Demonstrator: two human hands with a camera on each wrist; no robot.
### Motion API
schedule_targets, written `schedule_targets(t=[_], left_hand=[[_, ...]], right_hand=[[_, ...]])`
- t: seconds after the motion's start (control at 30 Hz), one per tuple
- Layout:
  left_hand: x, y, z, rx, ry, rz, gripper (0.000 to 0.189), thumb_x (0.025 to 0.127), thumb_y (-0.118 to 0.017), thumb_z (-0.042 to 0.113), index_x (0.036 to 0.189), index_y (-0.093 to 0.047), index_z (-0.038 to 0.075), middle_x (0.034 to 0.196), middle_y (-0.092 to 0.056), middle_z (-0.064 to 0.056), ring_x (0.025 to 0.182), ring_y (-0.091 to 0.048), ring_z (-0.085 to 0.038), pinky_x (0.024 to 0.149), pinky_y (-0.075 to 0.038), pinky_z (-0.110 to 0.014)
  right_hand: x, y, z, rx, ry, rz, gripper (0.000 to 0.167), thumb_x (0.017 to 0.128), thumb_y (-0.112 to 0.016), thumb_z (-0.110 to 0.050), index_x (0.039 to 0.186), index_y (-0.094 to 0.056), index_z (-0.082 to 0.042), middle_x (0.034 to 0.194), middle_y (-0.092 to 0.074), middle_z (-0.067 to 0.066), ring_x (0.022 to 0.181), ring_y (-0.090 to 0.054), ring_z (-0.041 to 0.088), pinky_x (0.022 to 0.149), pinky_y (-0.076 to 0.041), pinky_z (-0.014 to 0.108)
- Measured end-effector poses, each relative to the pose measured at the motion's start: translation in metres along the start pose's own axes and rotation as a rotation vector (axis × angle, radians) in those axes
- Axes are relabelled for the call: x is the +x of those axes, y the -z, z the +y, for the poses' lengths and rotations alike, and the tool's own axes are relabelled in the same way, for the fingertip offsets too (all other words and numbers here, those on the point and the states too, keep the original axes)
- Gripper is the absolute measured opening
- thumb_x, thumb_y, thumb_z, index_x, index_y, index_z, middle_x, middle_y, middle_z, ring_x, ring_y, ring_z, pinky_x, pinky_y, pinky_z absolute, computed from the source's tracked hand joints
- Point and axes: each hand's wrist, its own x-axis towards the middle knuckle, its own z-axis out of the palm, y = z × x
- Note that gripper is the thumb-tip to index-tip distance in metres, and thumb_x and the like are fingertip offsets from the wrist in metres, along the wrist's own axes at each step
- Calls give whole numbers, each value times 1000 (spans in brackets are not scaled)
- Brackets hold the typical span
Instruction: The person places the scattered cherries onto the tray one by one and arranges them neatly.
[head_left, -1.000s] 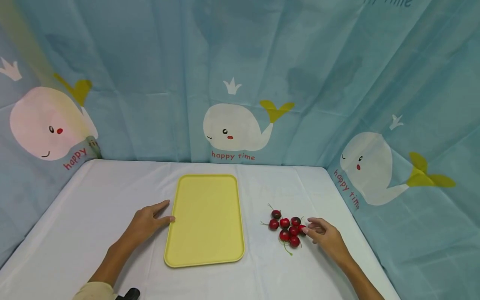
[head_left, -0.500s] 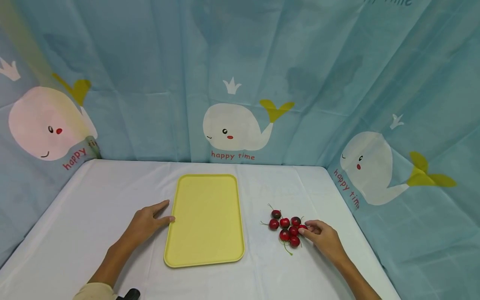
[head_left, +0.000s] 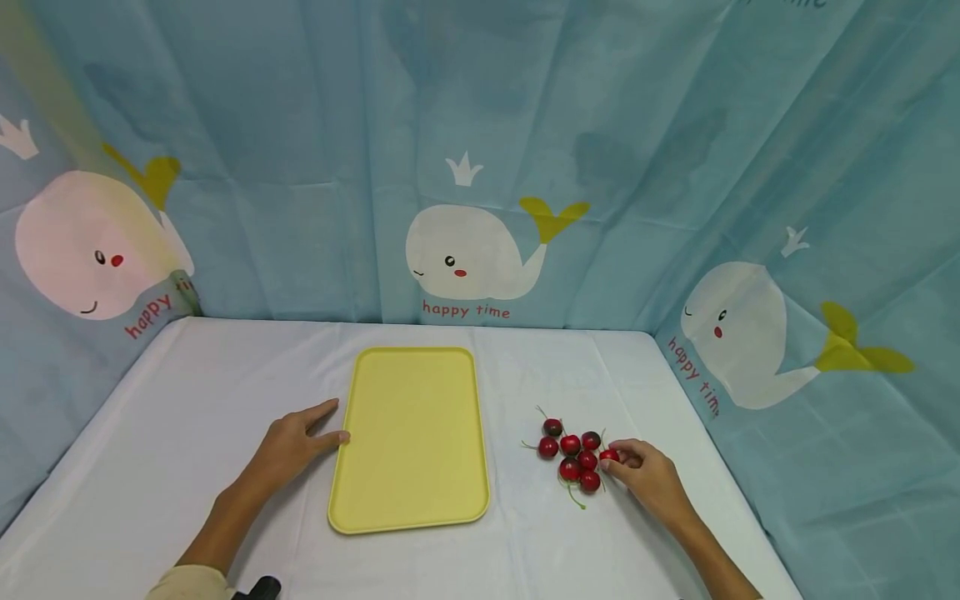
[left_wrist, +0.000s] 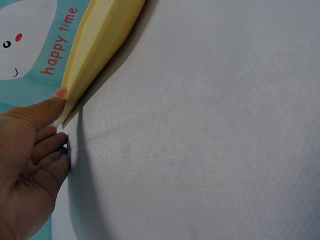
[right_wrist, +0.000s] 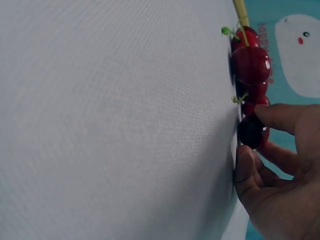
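Observation:
A yellow rectangular tray [head_left: 411, 442] lies flat on the white cloth. My left hand [head_left: 288, 450] is at its left edge, thumb touching the rim and fingers extended; in the left wrist view the thumb [left_wrist: 47, 111] meets the tray's side [left_wrist: 97, 55]. To the right of the tray, several dark red cherries with green stems [head_left: 570, 470] sit in a close cluster. My right hand [head_left: 651, 482] pinches the rightmost cherry [head_left: 610, 456] between thumb and fingers. In the right wrist view that cherry [right_wrist: 251, 131] shows a dark side, with the others lined up beyond it.
White cloth [head_left: 525, 550] covers the table. Light blue curtains [head_left: 300, 167] printed with whales hang behind and along both sides. A black object [head_left: 264, 587] shows by the left sleeve at the bottom edge.
My right hand has closed its thumb and fingers on the rightmost cherry and drawn it slightly right, away from the cluster. The left hand and tray have stayed still.

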Motion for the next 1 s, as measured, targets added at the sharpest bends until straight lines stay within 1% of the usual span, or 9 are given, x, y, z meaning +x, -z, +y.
schedule_targets(t=[0.13,0.37,0.5,0.67,0.8,0.93,1.0], left_hand=[[0,0,0,2,2,-2,83,95,-79,46,155,-50,-2,157,-48,-31,146,-42,-55,116,-41,-71],[0,0,1,0,4,-5,82,95,-79,45,155,-50,-2,157,-48,-31,146,-42,-55,116,-41,-71],[-1,0,1,6,6,-5,82,95,-79,45,155,-50,-2,157,-48,-31,145,-42,-56,116,-41,-71],[-1,1,2,12,11,-7,83,95,-79,46,155,-50,-2,157,-47,-32,145,-42,-57,115,-41,-72],[-1,0,2,4,14,-10,82,95,-79,45,155,-49,-2,157,-47,-31,146,-42,-56,116,-41,-71],[-1,0,1,3,11,-8,82,95,-79,45,155,-50,-3,157,-47,-31,146,-42,-56,116,-41,-71],[0,0,0,5,9,-6,82,95,-79,46,155,-50,-2,157,-47,-31,146,-42,-56,116,-41,-71]], right_hand=[[-2,1,0,4,10,6,39,91,-85,-20,123,-74,-1,102,-71,8,90,-62,19,63,-55,21],[-3,3,3,-16,-18,32,39,92,-83,-18,128,-73,-4,109,-70,10,99,-65,24,66,-56,20],[-4,7,4,22,-22,49,39,94,-81,-18,129,-71,-4,109,-72,12,102,-68,27,66,-57,19],[-5,11,2,80,13,65,40,97,-80,-23,132,-70,-7,119,-74,14,108,-71,31,74,-60,16],[-5,12,1,106,62,72,43,97,-80,-29,134,-69,-9,126,-73,12,110,-70,27,82,-57,11],[-5,12,-3,148,106,74,45,97,-80,-30,134,-69,-9,129,-72,9,109,-69,19,90,-53,7],[-6,12,-6,175,120,70,45,97,-81,-30,134,-69,-9,129,-72,8,108,-69,14,92,-53,6]])
